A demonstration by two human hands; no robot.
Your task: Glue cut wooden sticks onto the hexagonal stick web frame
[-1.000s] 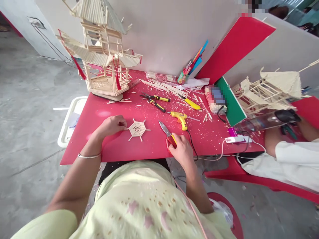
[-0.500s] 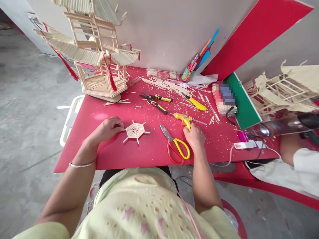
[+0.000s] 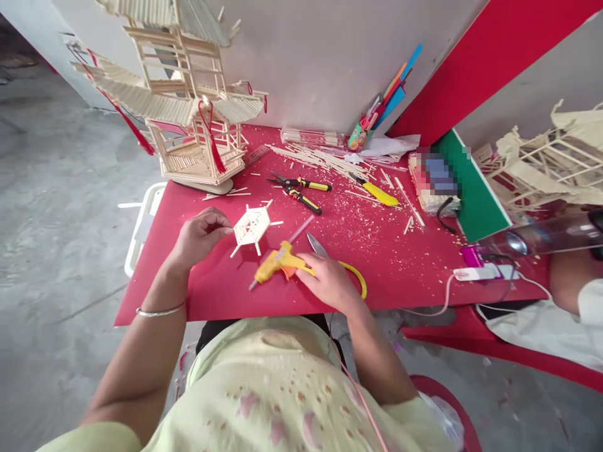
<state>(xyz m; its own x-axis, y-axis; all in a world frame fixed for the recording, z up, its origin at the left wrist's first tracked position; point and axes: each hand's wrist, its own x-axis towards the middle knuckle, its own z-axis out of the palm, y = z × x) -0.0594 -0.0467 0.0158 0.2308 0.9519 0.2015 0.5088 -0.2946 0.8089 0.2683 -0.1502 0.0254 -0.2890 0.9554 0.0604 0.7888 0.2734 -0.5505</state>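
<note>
Hexagonal stick lattice [image 3: 252, 226]: located to the left of and nearer than the pliers [image 3: 298, 190], tilted over the red bench [image 3: 221, 295]. The left hand [image 3: 200, 235] has its fingers pinched on one projecting stick of it; the fingertips conceal that stick's end. The right hand [image 3: 330, 282] has its fingers closed round the handle of a yellow glue gun [image 3: 277, 263], nearer than the pliers; the gun's outline is blurred at the nozzle, and its cable cannot be made out. Scissors [image 3: 316, 243], nearer than the pliers and slightly right, are largely covered by the right hand, with part of the blades and one yellow handle loop exposed. A yellow-handled knife [image 3: 379, 193] lies right of the pliers; loose sticks [image 3: 320, 158] lie beyond them. Beyond and left of the pliers stands a stick pagoda model [image 3: 198, 113], its top cut off by the frame. Well right of the pliers, a second stick model [image 3: 541, 157] is cropped at the edge, and another person's forearm [image 3: 572, 282] shows partly behind a clear cylinder [image 3: 541, 238]; that person's hand cannot be made out.
</note>
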